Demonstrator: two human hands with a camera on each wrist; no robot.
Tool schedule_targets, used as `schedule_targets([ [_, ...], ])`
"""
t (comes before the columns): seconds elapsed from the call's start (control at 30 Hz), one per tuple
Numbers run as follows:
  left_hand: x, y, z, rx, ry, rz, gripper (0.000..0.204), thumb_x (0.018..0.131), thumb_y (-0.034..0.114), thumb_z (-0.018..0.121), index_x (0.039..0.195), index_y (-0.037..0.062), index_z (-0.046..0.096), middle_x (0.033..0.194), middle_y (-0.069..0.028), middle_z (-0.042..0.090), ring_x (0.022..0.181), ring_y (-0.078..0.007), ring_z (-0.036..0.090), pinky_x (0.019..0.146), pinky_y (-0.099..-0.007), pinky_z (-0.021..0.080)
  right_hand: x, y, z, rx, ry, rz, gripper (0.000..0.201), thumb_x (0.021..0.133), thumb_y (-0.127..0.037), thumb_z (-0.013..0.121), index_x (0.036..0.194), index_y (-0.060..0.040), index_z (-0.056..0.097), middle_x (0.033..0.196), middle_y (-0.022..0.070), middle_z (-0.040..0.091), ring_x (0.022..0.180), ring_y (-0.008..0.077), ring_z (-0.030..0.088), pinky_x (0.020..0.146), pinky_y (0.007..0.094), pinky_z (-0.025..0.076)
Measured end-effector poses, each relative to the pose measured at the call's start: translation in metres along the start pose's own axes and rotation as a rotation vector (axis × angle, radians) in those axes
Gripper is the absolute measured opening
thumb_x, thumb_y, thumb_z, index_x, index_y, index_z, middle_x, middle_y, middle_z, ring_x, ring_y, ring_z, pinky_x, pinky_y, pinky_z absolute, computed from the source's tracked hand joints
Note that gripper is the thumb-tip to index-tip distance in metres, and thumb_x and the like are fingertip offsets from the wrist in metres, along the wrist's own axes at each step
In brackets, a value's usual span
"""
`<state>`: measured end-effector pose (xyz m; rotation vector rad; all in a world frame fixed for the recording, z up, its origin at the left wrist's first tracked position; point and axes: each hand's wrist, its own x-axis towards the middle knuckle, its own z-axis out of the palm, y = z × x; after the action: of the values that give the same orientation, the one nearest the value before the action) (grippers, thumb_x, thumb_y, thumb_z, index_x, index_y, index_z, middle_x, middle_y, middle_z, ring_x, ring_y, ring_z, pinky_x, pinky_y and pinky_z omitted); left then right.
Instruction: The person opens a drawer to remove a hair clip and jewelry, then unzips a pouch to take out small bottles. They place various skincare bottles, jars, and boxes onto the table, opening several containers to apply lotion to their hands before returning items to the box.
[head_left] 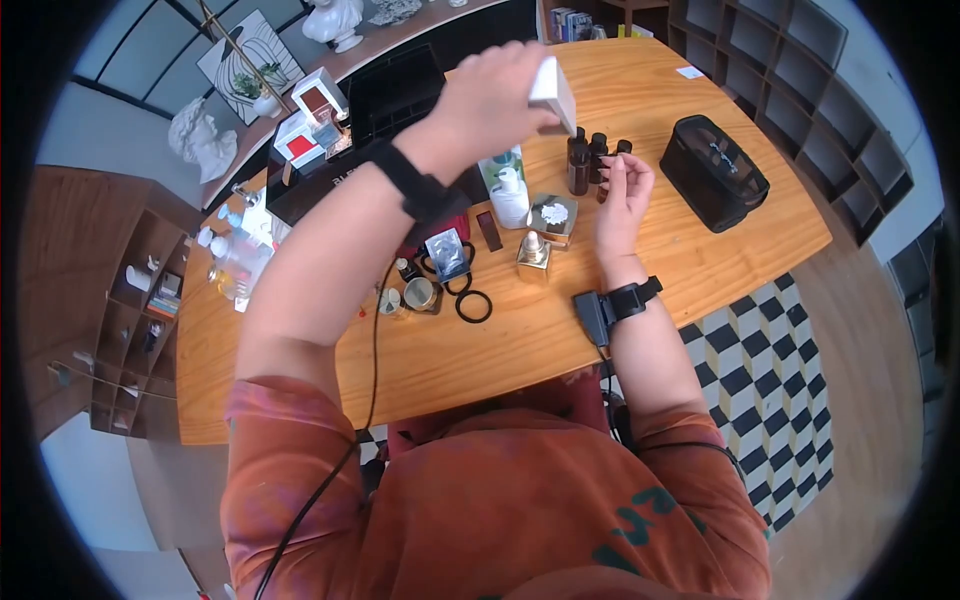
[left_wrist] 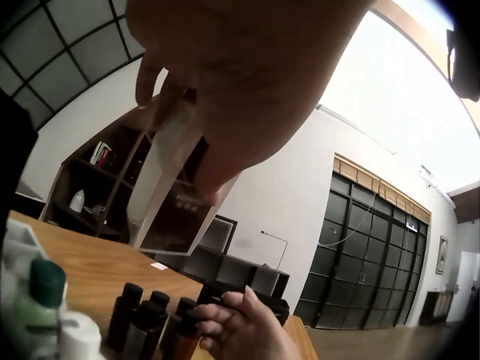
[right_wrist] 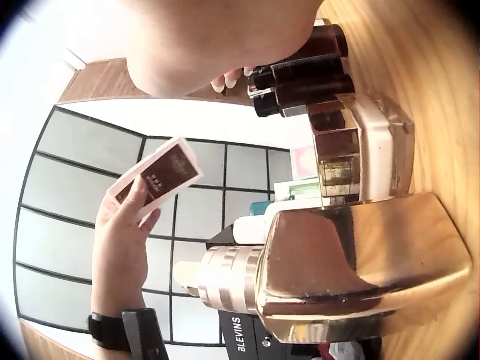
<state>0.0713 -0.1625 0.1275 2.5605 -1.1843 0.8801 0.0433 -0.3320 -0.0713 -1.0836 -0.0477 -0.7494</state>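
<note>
High over the table, my left hand grips a small white box. One face of this carton is brown with pale print, as the right wrist view shows, where the thumb lies across it. My right hand is low at the right, its loosely bent fingertips right beside several dark brown bottles with black caps. A gold pump bottle and a square glass jar stand near the right wrist. Left of them is a white bottle.
A black mesh bag sits at the right. A black case with boxes on it stands back left, with clear pump bottles beside it. Black rings, a sachet and small jars lie nearer. A cable hangs from the left wrist.
</note>
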Motion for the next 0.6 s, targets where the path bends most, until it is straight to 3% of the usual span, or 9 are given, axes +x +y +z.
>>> schedule_targets([
  [0.03, 0.0, 0.003, 0.006, -0.004, -0.106, -0.043, 0.061, 0.074, 0.031, 0.084, 0.123, 0.0035, 0.06, 0.112, -0.0186, 0.068, 0.109, -0.0394, 0.065, 0.092, -0.0471, 0.051, 0.0, 0.0, -0.001, -0.006, -0.006, 0.001, 0.025, 0.105, -0.019, 0.06, 0.122, -0.0021, 0.051, 0.109, 0.0063, 0.06, 0.099, 0.0124, 0.058, 0.091, 0.0272, 0.048],
  [0.17, -0.007, -0.014, 0.049, 0.012, -0.212, -0.067, 0.06, 0.072, 0.034, 0.084, 0.119, 0.004, 0.063, 0.112, -0.0186, 0.069, 0.109, -0.0394, 0.065, 0.09, -0.0472, 0.052, 0.001, -0.001, 0.0, 0.004, -0.016, 0.012, 0.024, 0.105, -0.017, 0.06, 0.122, -0.0019, 0.051, 0.109, 0.0068, 0.06, 0.101, 0.0126, 0.058, 0.092, 0.0274, 0.048],
  [0.23, -0.006, -0.015, 0.057, 0.01, -0.428, -0.186, 0.059, 0.073, 0.036, 0.083, 0.12, 0.0052, 0.065, 0.113, -0.0184, 0.071, 0.11, -0.0379, 0.066, 0.098, -0.0496, 0.048, 0.0, -0.002, 0.001, -0.005, -0.01, 0.004, 0.024, 0.105, -0.017, 0.06, 0.122, -0.0019, 0.051, 0.109, 0.0066, 0.06, 0.1, 0.0125, 0.058, 0.092, 0.0273, 0.048],
  [0.27, -0.007, -0.015, 0.061, 0.014, -0.427, -0.192, 0.059, 0.073, 0.036, 0.083, 0.12, 0.0052, 0.065, 0.113, -0.0184, 0.071, 0.11, -0.0379, 0.066, 0.098, -0.0496, 0.048, 0.0, -0.002, 0.003, -0.015, -0.005, -0.003, 0.024, 0.105, -0.017, 0.06, 0.121, -0.0019, 0.052, 0.109, 0.0065, 0.06, 0.1, 0.0124, 0.058, 0.091, 0.0271, 0.048],
  [0.33, -0.007, -0.017, 0.07, 0.02, -0.566, -0.238, 0.061, 0.075, 0.038, 0.081, 0.125, 0.0071, 0.065, 0.114, -0.0172, 0.072, 0.114, -0.0353, 0.066, 0.108, -0.0554, 0.039, 0.001, 0.002, 0.001, -0.017, -0.009, 0.006, 0.024, 0.105, -0.017, 0.061, 0.121, -0.002, 0.052, 0.109, 0.0064, 0.06, 0.1, 0.0122, 0.058, 0.091, 0.027, 0.048],
  [0.47, -0.009, -0.012, 0.079, 0.073, -0.714, -0.212, 0.057, 0.081, 0.038, 0.078, 0.13, 0.0101, 0.065, 0.114, -0.0157, 0.073, 0.117, -0.0333, 0.066, 0.114, -0.0617, 0.027, 0.001, 0.003, 0.0, -0.025, -0.016, 0.011, 0.023, 0.105, -0.017, 0.061, 0.12, -0.0023, 0.053, 0.108, 0.0057, 0.06, 0.099, 0.0114, 0.057, 0.091, 0.0263, 0.048],
  [0.57, -0.014, -0.022, 0.094, 0.046, -0.731, -0.172, 0.056, 0.083, 0.038, 0.076, 0.129, 0.0096, 0.065, 0.114, -0.0156, 0.073, 0.117, -0.0334, 0.066, 0.114, -0.0641, 0.024, 0.002, 0.005, -0.001, -0.02, -0.028, 0.008, 0.022, 0.105, -0.017, 0.061, 0.12, -0.0027, 0.054, 0.107, 0.005, 0.06, 0.099, 0.0111, 0.057, 0.09, 0.0259, 0.048],
  [0.6, -0.013, -0.018, 0.084, 0.029, -0.725, -0.172, 0.056, 0.084, 0.04, 0.076, 0.129, 0.0083, 0.065, 0.114, -0.0172, 0.073, 0.116, -0.0347, 0.066, 0.113, -0.0601, 0.031, 0.002, 0.006, -0.001, -0.017, -0.028, 0.013, 0.022, 0.105, -0.017, 0.061, 0.12, -0.0028, 0.054, 0.107, 0.0049, 0.06, 0.099, 0.0111, 0.057, 0.09, 0.0258, 0.048],
])
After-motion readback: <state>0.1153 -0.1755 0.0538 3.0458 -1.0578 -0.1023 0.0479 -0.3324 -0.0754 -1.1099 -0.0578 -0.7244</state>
